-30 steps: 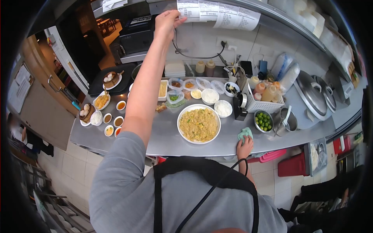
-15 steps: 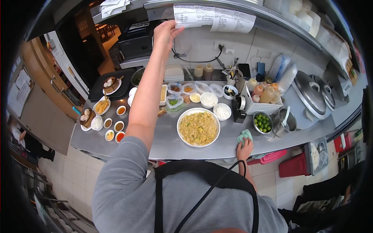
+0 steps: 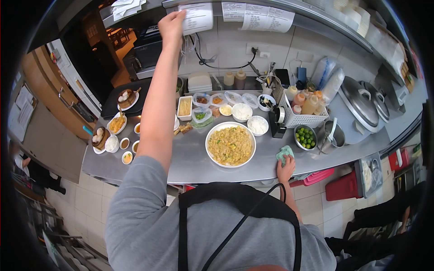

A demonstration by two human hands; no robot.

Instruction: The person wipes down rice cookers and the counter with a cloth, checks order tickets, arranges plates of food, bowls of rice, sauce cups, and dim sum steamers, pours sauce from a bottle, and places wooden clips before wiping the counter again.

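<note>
At the shelf's front edge, my left hand (image 3: 172,27) is raised and pinches a printed paper order slip (image 3: 199,19), which looks slightly blurred. Two or so other order slips (image 3: 266,19) hang to its right along the same edge. My right hand (image 3: 285,170) rests near the counter's front edge with its fingers on a bunched green cloth (image 3: 285,154). Between my arms stands a large white bowl of fried rice (image 3: 230,143). My left forearm hides part of the small sauce cups (image 3: 127,157) on the left.
Steamer baskets (image 3: 100,135) and a plate of fried food (image 3: 117,123) sit at the left. Rice bowls (image 3: 258,125), a white basket of squeeze bottles (image 3: 307,118), a bowl of green citrus fruit (image 3: 305,137) and a metal pot (image 3: 332,137) line the counter. People's dark-clothed legs show at both sides.
My left hand has moved left along the shelf edge with one order slip, leaving a gap to the other slips. My right hand stays on the cloth, almost unmoved.
</note>
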